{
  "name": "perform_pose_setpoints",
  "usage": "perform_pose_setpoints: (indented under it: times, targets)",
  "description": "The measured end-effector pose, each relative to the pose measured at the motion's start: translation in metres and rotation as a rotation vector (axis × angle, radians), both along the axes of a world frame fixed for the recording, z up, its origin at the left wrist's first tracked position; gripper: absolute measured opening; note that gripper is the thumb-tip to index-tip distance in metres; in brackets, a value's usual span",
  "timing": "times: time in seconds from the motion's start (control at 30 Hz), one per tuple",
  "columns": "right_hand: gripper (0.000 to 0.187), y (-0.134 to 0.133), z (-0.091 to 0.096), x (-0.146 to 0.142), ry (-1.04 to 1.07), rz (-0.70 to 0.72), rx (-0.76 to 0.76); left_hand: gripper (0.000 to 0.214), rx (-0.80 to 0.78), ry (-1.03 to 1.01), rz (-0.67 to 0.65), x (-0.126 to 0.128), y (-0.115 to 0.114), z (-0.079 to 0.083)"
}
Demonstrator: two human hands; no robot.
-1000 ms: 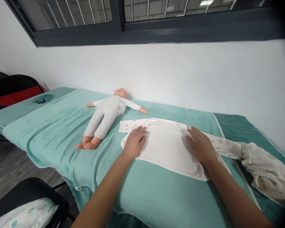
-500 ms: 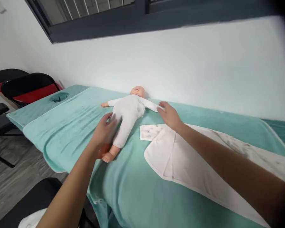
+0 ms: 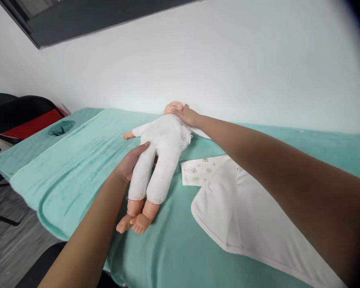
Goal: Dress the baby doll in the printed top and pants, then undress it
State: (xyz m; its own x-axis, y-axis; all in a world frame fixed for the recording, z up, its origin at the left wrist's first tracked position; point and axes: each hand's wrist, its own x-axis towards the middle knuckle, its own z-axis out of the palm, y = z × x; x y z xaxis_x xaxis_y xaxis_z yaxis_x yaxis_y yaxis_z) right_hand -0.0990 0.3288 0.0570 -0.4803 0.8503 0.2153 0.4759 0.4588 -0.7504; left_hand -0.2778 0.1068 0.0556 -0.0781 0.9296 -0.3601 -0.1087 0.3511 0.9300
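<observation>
On the green-covered bed (image 3: 78,168), doll (image 3: 165,134) lies face-up beside the spread white garment (image 3: 217,218). Left hand (image 3: 132,162) wrapped round its thigh; right hand (image 3: 189,116) at the neck, can't tell if gripping. I'd support head and hips together, keep the body level.

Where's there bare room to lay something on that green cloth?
Mainly the cloth between the hole and the doll; a narrower strip lies between doll and shirt. Crowded: the doll itself, left hand around its thigh, right hand at its head.

Soft, even light; blackened right corners
</observation>
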Motion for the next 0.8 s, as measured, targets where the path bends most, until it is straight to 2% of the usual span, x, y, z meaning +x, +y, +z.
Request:
perform_pose_setpoints:
  times: [0.13,0.33,0.4,0.5,0.63,0.8]
  targets:
    - [0.087,-0.028,0.020,0.074,-0.046,-0.139,-0.041,0.055,0.102,-0.020,-0.077,0.057,-0.018,0.012]
    - [0.091,-0.097,0.055,0.224,-0.121,-0.338,-0.026,0.056,0.233,-0.126,-0.208,0.186,-0.054,0.017]
    - [0.094,-0.121,0.059,0.269,-0.160,-0.401,-0.047,0.060,0.236,-0.201,-0.247,0.227,-0.068,0.014]
    - [0.098,-0.150,0.055,0.322,-0.203,-0.463,-0.101,0.065,0.210,-0.274,-0.293,0.276,-0.087,0.007]
    - [0.103,-0.169,0.035,0.356,-0.191,-0.497,-0.144,0.064,0.187,-0.323,-0.294,0.313,-0.101,-0.008]
    - [0.104,-0.172,0.013,0.356,-0.203,-0.453,-0.128,0.060,0.221,-0.207,-0.233,0.317,-0.108,-0.028]
